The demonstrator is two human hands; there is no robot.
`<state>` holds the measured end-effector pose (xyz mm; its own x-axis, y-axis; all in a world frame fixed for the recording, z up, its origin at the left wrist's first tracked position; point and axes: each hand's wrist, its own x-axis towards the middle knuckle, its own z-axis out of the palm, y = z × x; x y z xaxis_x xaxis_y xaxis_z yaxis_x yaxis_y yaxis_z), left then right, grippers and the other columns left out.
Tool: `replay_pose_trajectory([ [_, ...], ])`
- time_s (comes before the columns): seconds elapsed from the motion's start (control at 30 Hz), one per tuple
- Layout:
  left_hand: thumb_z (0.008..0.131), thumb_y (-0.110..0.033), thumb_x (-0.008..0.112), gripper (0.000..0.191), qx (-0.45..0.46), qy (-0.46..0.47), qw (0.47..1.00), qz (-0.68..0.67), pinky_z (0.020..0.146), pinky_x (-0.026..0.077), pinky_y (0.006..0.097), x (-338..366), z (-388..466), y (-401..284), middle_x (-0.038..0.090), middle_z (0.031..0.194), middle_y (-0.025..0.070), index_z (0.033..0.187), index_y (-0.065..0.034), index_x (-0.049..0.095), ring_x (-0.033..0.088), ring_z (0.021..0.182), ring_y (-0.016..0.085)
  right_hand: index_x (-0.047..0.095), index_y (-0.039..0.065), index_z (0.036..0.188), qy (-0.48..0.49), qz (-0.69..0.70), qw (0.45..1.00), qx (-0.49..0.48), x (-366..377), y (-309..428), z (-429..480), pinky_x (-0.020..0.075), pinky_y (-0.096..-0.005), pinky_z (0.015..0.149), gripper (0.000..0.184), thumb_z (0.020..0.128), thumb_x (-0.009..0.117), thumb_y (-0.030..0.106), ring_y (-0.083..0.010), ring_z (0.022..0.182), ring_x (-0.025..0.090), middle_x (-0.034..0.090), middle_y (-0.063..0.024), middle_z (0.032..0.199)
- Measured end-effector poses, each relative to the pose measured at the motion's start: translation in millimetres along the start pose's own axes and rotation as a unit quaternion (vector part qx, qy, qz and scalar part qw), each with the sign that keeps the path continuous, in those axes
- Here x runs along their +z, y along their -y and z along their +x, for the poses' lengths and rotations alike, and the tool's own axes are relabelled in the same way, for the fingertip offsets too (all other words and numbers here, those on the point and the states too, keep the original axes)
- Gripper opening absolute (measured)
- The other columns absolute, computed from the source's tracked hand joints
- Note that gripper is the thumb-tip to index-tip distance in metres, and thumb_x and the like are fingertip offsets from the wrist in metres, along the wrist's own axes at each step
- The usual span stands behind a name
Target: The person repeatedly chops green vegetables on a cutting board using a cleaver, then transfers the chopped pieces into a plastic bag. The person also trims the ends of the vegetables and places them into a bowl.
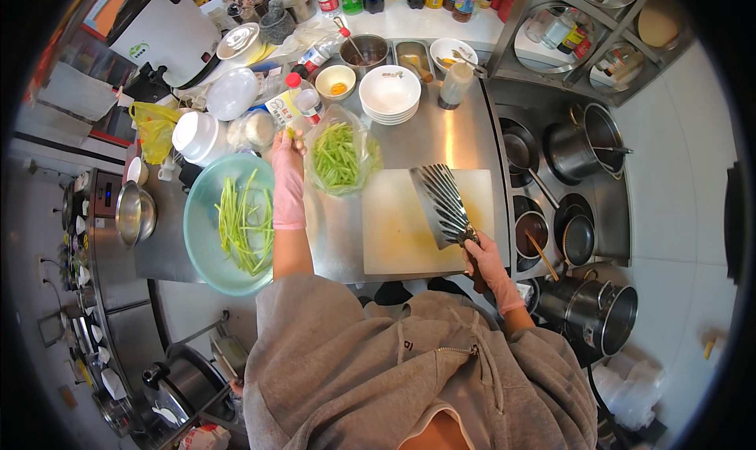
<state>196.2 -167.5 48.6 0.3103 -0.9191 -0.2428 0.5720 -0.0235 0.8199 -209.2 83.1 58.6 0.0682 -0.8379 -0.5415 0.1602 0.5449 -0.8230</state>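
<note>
My right hand (487, 261), in a pink glove, grips the handle of a cleaver (440, 205) with a dark striped blade. The blade lies over a white cutting board (390, 214) with yellowish stains. My left hand (288, 160), also gloved, reaches forward with a small yellow-green piece of celery (293, 133) at its fingertips. Just right of that hand, a clear plastic bag (310, 169) holds cut celery (336, 155). Long celery stalks (242, 225) lie in a pale green basin (198, 237) at the left, partly hidden by my forearm.
Stacked white bowls (390, 93), a small yolk-coloured bowl (335, 82) and a squeeze bottle (456, 85) stand behind the board. Pans (518, 149) and a steel pot (582, 143) occupy the stove at right. White tubs (198, 137) and a rice cooker (165, 42) crowd the left.
</note>
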Motion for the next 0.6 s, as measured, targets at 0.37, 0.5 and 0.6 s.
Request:
replay_pose_trajectory([
  [0.37,0.081,-0.032,0.067,0.038,0.093,-0.013,0.683,0.724,0.080,0.051,0.0445,-15.5,-29.2,42.2,0.068,0.096,0.0195,0.109,-0.0085,0.062,0.065,0.092,0.036,0.052,0.005,0.093,0.009,-0.033,0.999,-0.014,-2.5,-4.8,-2.1,0.0366,-0.0231,0.040,0.018,0.093,0.058,0.022,-0.0098,0.043,0.046,0.053,-0.0026,0.064],
  [0.5,0.081,-0.030,0.067,0.032,0.112,-0.004,0.639,0.761,0.078,0.051,0.0445,-13.5,-24.3,52.3,0.068,0.092,0.0177,0.107,-0.0114,0.064,0.065,0.088,0.035,0.051,0.005,0.092,0.012,-0.036,0.999,-0.015,-3.7,-5.7,-4.2,0.0370,-0.0232,0.040,0.018,0.093,0.058,0.022,-0.0099,0.043,0.047,0.053,-0.0026,0.064],
  [0.6,0.083,-0.030,0.065,0.029,0.115,-0.006,0.627,0.770,0.077,0.051,0.0445,-10.2,-20.2,54.2,0.068,0.089,0.0171,0.107,-0.0138,0.065,0.066,0.087,0.035,0.051,0.004,0.093,0.005,-0.037,0.999,0.000,-5.0,-6.7,-6.2,0.0372,-0.0232,0.040,0.018,0.093,0.057,0.021,-0.0098,0.043,0.047,0.053,-0.0025,0.064],
])
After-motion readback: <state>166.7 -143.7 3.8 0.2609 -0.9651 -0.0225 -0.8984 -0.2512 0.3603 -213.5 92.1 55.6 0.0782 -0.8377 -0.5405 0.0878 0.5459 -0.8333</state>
